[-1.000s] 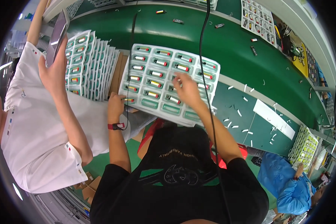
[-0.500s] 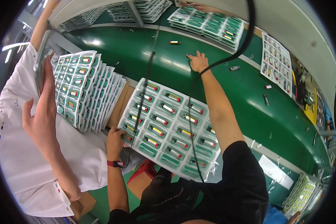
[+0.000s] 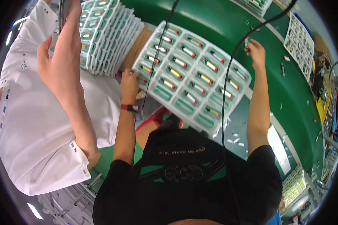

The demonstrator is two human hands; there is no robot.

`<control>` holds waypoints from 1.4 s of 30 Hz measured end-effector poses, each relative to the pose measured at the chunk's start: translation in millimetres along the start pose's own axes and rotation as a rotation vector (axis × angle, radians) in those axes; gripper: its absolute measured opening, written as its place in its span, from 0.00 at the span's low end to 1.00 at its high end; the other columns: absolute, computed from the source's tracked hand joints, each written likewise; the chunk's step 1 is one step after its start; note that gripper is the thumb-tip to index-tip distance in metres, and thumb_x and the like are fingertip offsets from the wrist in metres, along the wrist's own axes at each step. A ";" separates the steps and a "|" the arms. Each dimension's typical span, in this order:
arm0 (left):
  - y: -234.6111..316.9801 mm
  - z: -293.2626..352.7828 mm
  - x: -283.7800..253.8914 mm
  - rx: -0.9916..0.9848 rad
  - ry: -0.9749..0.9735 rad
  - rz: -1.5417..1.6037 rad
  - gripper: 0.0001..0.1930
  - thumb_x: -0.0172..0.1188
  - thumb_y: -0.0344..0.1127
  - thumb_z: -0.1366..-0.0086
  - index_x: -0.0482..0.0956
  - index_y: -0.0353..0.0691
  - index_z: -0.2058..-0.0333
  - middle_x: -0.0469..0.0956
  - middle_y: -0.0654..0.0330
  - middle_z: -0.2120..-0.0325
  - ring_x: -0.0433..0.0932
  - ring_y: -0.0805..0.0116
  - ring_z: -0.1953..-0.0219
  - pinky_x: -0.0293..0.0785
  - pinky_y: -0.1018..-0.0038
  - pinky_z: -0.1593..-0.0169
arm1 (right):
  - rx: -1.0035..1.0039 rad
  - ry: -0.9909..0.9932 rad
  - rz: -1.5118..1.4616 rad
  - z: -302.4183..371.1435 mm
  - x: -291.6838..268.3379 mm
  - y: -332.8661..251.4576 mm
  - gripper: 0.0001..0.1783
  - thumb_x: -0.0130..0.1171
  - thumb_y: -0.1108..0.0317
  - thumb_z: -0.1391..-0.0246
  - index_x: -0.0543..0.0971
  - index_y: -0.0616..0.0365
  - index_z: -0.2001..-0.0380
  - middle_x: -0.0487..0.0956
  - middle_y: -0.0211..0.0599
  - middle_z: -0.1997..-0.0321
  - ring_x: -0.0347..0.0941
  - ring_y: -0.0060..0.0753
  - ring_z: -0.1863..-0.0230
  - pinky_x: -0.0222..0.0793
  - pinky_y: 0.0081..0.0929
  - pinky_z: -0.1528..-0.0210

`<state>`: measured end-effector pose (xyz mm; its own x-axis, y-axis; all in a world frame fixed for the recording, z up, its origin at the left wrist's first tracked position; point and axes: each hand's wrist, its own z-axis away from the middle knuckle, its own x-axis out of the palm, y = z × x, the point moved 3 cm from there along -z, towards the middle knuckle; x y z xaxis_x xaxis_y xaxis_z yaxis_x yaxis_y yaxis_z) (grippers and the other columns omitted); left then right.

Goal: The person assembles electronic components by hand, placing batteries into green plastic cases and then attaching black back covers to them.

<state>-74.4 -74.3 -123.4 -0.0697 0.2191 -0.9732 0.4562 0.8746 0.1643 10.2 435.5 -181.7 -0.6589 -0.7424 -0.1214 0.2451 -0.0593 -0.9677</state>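
A white blister tray [image 3: 178, 80] lies before me, its green-looking pockets mostly filled with small red-ended tubes [image 3: 205, 78]. My left hand [image 3: 129, 85] is at the tray's left edge, fingers curled over the rim beside a tube [image 3: 141, 79] in the end pocket. Over the green belt, my right hand [image 3: 257, 54] pinches a small dark-and-silver tube [image 3: 246, 43] between thumb and fingers. Several pockets along the near side of the tray hold no tube.
Filled white trays [image 3: 109, 37] are stacked on the left. A co-worker in white [image 3: 60, 123] stands there, a hand raised close by. Loose tubes [image 3: 282, 69] lie on the green belt [image 3: 268, 88]. A black cable [image 3: 229, 71] and a coiled cord [image 3: 164, 32] hang across the tray.
My right hand has drawn back from the far belt towards the right and now holds a small tube. My left hand stays at the tray's edge. The whole view has shifted.
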 end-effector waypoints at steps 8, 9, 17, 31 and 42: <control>15.7 20.8 -14.1 -0.045 0.125 0.028 0.16 0.53 0.21 0.50 0.79 0.42 0.62 0.74 0.54 0.63 0.73 0.53 0.59 0.70 0.63 0.55 | 0.275 0.171 -0.796 327.9 -39.3 23.9 0.25 0.50 0.69 0.50 0.66 0.63 0.46 0.72 0.32 0.59 0.69 0.23 0.60 0.67 0.21 0.58; 30.6 25.0 -15.3 0.110 0.003 0.137 0.17 0.53 0.21 0.51 0.78 0.42 0.61 0.74 0.53 0.63 0.73 0.52 0.59 0.70 0.63 0.55 | 0.406 0.202 -0.861 355.6 -28.7 28.1 0.24 0.49 0.70 0.51 0.67 0.64 0.48 0.71 0.32 0.59 0.69 0.23 0.60 0.68 0.20 0.59; 93.3 43.2 -1.2 0.575 -0.407 0.302 0.17 0.64 0.26 0.54 0.77 0.41 0.62 0.76 0.57 0.65 0.73 0.55 0.58 0.69 0.64 0.54 | 0.014 -0.595 0.060 382.3 80.7 -8.5 0.16 0.49 0.66 0.41 0.70 0.59 0.51 0.76 0.44 0.55 0.73 0.44 0.53 0.66 0.32 0.50; 133.8 45.9 -82.4 -0.109 -0.379 1.760 0.12 0.50 0.26 0.42 0.74 0.31 0.59 0.71 0.55 0.65 0.77 0.64 0.70 0.72 0.71 0.66 | 0.090 -0.336 -0.638 374.5 81.7 -121.0 0.16 0.56 0.80 0.47 0.71 0.66 0.54 0.75 0.39 0.60 0.73 0.21 0.65 0.68 0.16 0.67; 204.5 51.2 -147.8 0.367 -0.619 1.514 0.09 0.63 0.20 0.47 0.80 0.29 0.65 0.78 0.50 0.64 0.77 0.72 0.74 0.73 0.82 0.73 | -0.263 -0.027 -0.439 379.8 46.2 -152.1 0.21 0.59 0.86 0.57 0.72 0.67 0.56 0.77 0.37 0.61 0.75 0.27 0.60 0.71 0.20 0.60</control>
<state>74.6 50.0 45.8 0.8922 0.4427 0.0891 -0.0438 -0.1115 0.9928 212.6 156.8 43.8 -0.6400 -0.7022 0.3119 -0.2403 -0.2026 -0.9493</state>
